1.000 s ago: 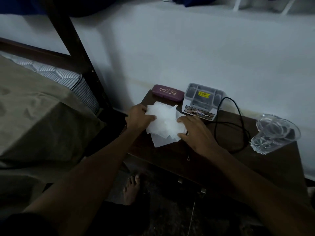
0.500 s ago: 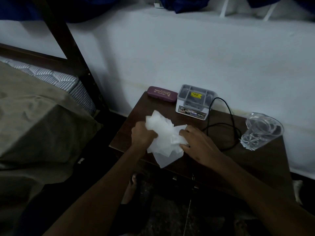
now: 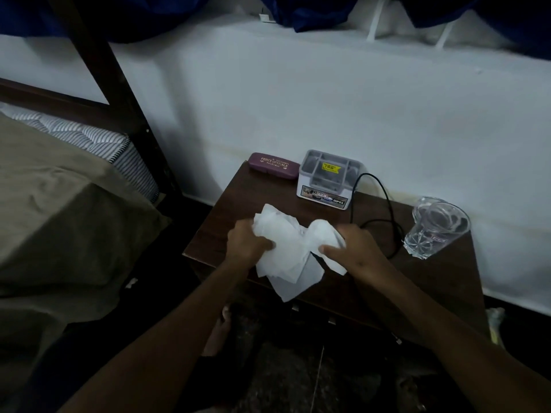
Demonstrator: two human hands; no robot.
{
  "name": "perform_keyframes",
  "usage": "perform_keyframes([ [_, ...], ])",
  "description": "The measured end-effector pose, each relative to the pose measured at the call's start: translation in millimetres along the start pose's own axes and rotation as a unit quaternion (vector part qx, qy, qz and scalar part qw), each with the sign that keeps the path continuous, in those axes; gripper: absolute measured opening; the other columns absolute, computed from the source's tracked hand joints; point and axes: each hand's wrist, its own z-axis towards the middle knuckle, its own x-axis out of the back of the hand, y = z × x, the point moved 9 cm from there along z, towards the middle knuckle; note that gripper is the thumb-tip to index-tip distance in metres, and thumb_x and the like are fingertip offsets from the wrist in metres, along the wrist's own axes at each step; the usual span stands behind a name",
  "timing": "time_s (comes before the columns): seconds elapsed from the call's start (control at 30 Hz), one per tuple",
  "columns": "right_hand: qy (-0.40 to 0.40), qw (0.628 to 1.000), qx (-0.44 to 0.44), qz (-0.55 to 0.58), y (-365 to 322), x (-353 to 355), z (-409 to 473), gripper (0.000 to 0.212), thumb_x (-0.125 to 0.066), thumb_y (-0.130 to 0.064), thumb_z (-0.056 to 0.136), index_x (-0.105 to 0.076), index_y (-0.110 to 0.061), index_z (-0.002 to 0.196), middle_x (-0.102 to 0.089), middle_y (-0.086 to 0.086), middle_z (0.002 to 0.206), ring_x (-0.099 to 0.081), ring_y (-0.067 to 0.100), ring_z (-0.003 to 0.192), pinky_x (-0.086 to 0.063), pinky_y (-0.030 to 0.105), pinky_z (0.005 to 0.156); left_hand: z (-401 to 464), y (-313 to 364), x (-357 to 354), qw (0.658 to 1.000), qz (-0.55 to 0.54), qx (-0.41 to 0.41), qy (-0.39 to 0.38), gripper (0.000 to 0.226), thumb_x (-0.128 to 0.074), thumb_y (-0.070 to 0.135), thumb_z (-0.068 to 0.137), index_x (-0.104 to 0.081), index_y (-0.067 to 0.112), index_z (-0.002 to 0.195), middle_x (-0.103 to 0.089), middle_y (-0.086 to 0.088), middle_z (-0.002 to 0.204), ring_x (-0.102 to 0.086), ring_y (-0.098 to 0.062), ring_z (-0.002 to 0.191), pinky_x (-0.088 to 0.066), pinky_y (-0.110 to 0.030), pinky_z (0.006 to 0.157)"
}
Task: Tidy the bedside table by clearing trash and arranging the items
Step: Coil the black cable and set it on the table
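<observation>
Tissue wad (image 3: pixel 286 248) bunched between my hands, long axis hand to hand. Left hand (image 3: pixel 249 244) and right hand (image 3: pixel 354 251) both clench it; loose tail hangs toward me.

A bed (image 3: pixel 59 234) with an olive cover stands left beneath dark blue curtains (image 3: pixel 313 10) along the white wall (image 3: pixel 328 99).

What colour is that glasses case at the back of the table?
Maroon glasses case with gold lettering, in the head view.
</observation>
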Motion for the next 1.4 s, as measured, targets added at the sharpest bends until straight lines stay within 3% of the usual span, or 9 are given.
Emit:
perform_keyframes([
  [0.27,-0.075,0.942,-0.061,0.322,-38.0,-50.1,22.0,0.035,-0.078,-0.04,0.091,-0.073,-0.02,0.119,-0.08,0.001,0.109,-0.077,0.02,0.102,-0.064,0.045,0.086,16.4,-4.6,31.0,0.999,-0.029,0.027,-0.012,0.056,-0.085,0.025,0.059,-0.072,0.003,0.109,-0.073,-0.013,0.113,-0.069,-0.034,0.106,-0.061,-0.048,0.088],
  [0.4,-0.046,0.996,-0.009,0.077,-49.0,-61.2,38.0,0.046,-0.074,-0.046,0.092,-0.063,-0.015,0.124,-0.069,-0.002,0.113,-0.067,0.018,0.101,-0.048,0.031,0.073,20.2,1.7,44.4,1.0,0.002,0.02,0.023,0.048,-0.078,0.009,0.081,-0.064,0.01,0.127,-0.061,-0.005,0.125,-0.056,-0.023,0.109,-0.046,-0.029,0.076],
  [0.53,-0.007,0.999,0.039,-0.035,-51.2,-61.7,40.3,0.047,-0.076,-0.03,0.09,-0.056,-0.014,0.129,-0.064,0.008,0.126,-0.062,0.028,0.112,-0.035,0.028,0.08,19.3,2.7,47.0,0.999,0.01,0.012,0.031,0.052,-0.077,0.007,0.082,-0.063,0.012,0.132,-0.061,-0.009,0.133,-0.056,-0.023,0.109,-0.046,-0.033,0.086],
  [0.67,0.063,0.994,0.077,-0.051,-52.4,-32.1,21.7,0.044,-0.073,-0.027,0.09,-0.056,-0.018,0.129,-0.059,0.004,0.122,-0.062,0.025,0.108,-0.049,0.034,0.085,7.1,25.9,57.9,0.989,0.094,-0.055,0.101,0.041,-0.071,0.015,0.085,-0.065,0.007,0.126,-0.068,-0.007,0.11,-0.067,-0.029,0.103,-0.051,-0.037,0.086],
  [0.77,0.157,0.984,0.041,-0.077,-27.3,19.2,2.4,0.037,-0.072,-0.015,0.087,-0.061,-0.017,0.122,-0.063,0.007,0.116,-0.065,0.028,0.101,-0.054,0.04,0.088,-3.4,54.8,58.6,0.964,0.168,-0.124,0.163,0.034,-0.064,0.033,0.082,-0.066,0.022,0.114,-0.069,-0.002,0.11,-0.067,-0.028,0.104,-0.049,-0.057,0.101],
  [0.9,0.135,0.978,-0.064,-0.147,38.5,64.2,-13.1,0.025,-0.065,-0.001,0.081,-0.064,-0.008,0.105,-0.071,0.016,0.098,-0.068,0.04,0.095,-0.055,0.046,0.082,-18.1,92.3,8.2,0.961,0.186,-0.184,0.09,0.016,-0.073,0.04,0.089,-0.068,0.029,0.099,-0.072,0.009,0.102,-0.068,-0.019,0.104,-0.041,-0.052,0.109],
  [1.13,0.068,0.986,-0.053,-0.143,83.6,56.6,-34.2,0.022,-0.069,-0.001,0.079,-0.068,-0.009,0.1,-0.072,0.012,0.093,-0.067,0.036,0.094,-0.045,0.034,0.076,-32.3,108.4,-130.2,0.974,0.168,-0.134,-0.071,0.05,-0.068,0.072,0.079,-0.074,0.024,0.093,-0.077,0.004,0.101,-0.067,-0.025,0.111,-0.041,-0.048,0.109],
  [1.23,0.061,0.989,-0.033,-0.132,84.6,45.5,-36.3,0.014,-0.064,-0.009,0.076,-0.064,-0.013,0.089,-0.067,0.012,0.088,-0.065,0.036,0.089,-0.034,0.03,0.072,-39.4,107.5,-160.4,0.977,0.166,-0.116,-0.064,0.045,-0.072,0.064,0.079,-0.069,0.02,0.09,-0.075,-0.002,0.099,-0.067,-0.031,0.11,-0.04,-0.048,0.108],
  [1.4,0.051,0.993,-0.007,-0.107,79.7,37.5,-38.7,0.021,-0.049,-0.015,0.072,-0.067,-0.011,0.082,-0.068,0.012,0.086,-0.065,0.038,0.085,-0.042,0.036,0.068,-47.1,112.7,-167.6,0.975,0.199,-0.098,-0.019,0.018,-0.066,0.02,0.085,-0.065,0.012,0.101,-0.071,-0.012,0.112,-0.064,-0.037,0.115,-0.038,-0.044,0.108],
])
